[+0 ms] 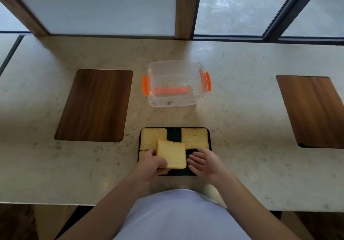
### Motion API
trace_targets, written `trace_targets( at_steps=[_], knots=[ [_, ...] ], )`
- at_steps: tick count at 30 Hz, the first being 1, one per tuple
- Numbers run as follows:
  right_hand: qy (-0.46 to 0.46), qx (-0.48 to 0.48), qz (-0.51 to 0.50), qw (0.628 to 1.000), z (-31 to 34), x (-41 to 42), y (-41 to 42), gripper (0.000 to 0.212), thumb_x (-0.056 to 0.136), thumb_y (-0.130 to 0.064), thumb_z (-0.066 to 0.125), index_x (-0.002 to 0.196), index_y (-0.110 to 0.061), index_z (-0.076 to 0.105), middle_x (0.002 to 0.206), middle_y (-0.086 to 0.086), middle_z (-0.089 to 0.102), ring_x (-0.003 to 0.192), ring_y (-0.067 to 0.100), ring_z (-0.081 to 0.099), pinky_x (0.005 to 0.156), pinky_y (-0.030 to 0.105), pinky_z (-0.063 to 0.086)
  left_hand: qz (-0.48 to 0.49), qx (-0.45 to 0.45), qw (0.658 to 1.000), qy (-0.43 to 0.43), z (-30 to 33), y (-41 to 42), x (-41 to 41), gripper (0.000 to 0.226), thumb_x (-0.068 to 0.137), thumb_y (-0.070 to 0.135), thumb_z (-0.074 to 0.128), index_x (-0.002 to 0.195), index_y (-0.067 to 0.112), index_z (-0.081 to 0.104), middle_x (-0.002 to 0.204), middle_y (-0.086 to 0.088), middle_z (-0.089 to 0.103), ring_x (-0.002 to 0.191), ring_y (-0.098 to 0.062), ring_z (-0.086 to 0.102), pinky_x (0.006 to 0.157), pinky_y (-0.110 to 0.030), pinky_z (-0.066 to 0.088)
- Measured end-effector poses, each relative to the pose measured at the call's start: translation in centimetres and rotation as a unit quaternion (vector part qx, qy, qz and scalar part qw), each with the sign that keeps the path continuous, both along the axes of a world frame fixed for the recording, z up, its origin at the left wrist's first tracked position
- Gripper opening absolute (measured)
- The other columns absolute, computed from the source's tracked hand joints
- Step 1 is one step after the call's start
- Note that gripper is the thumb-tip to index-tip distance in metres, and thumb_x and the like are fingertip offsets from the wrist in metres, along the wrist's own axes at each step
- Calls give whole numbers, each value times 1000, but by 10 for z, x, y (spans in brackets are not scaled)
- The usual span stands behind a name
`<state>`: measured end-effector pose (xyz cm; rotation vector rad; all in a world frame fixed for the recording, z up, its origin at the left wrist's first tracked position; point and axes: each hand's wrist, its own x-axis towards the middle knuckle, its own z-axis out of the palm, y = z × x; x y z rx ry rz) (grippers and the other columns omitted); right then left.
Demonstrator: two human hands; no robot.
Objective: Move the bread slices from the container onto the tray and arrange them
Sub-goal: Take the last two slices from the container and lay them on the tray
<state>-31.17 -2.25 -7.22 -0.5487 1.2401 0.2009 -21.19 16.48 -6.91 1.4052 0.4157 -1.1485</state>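
Observation:
A black tray (pixel 174 134) lies near the counter's front edge. One bread slice (pixel 151 137) rests in its far left corner and another (pixel 195 138) in its far right corner. A third slice (pixel 142 153) at the near left is mostly hidden under my left hand (pixel 149 165). That hand grips a further bread slice (pixel 172 156), tilted above the tray's middle. My right hand (pixel 203 162) hovers open over the near right part of the tray, fingers spread beside the held slice. The clear container (pixel 176 83) with orange clips stands behind the tray, holding only crumbs.
The marble counter (pixel 242 128) carries two wooden inlays, one at the left (pixel 95 105) and one at the right (pixel 314 111). Window frames and glass run along the back. My white shirt fills the bottom centre.

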Motion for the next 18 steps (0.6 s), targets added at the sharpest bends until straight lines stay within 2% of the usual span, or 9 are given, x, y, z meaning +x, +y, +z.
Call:
trace_targets(
  at_steps=[2,4,6,8,9,11,13,15,18],
  knots=[
    [-22,-21,91,995,4,-7,2,36,96,-23,62,124,-1,62,115,17,72,103,31,70,80,39,56,-12,-7,1000,8,1,-6,-3,70,73,-15,65,137,2,43,125,-17,55,109,-36,60,79,-43,60],
    [-51,-69,145,986,7,-15,2,30,94,-16,64,122,-4,64,112,21,73,95,27,73,82,38,57,-61,21,998,-22,1,-13,-7,75,71,-13,72,138,3,42,124,-16,57,109,-35,61,80,-45,60],
    [-44,-126,180,975,10,-22,-1,32,93,-11,67,123,-3,61,101,20,72,74,19,73,67,30,58,-133,76,986,-70,-1,-21,-11,75,73,-3,77,138,8,42,125,-13,59,108,-31,61,81,-44,60],
    [-13,-166,215,962,10,-30,-3,34,93,-12,68,124,-3,59,88,11,66,56,8,65,48,20,50,-185,126,970,-90,-1,-28,-16,57,83,14,74,133,14,47,118,-8,61,98,-25,64,64,-32,60],
    [3,-180,230,956,10,-34,-4,34,93,-14,68,125,-5,59,90,10,65,57,8,62,47,19,48,-210,146,962,-96,0,-32,-18,46,87,22,69,129,16,50,110,-6,63,91,-22,65,58,-29,58],
    [25,-201,253,946,7,-40,-6,36,93,-21,68,126,-9,58,103,10,66,74,14,64,55,22,52,-279,177,936,-122,1,-39,-21,35,92,33,59,123,18,53,100,-4,63,82,-19,65,59,-30,58],
    [33,-224,266,937,5,-46,-9,38,94,-25,67,129,-13,55,112,9,64,93,20,66,71,30,59,-335,198,908,-156,2,-46,-23,36,94,37,54,125,19,51,98,-4,63,79,-17,64,61,-29,55],
    [30,-233,260,937,6,-49,-13,43,94,-24,66,134,-13,52,115,8,61,103,24,64,88,41,59,-351,204,899,-167,0,-54,-24,44,93,33,53,134,18,46,98,-5,63,78,-17,64,59,-27,52],
    [29,-238,246,939,8,-49,-16,45,95,-20,65,137,-10,51,112,4,59,103,21,63,90,41,58,-354,207,896,-170,-1,-61,-22,48,92,26,52,137,12,43,97,-8,63,76,-17,63,62,-29,53]
  ],
)
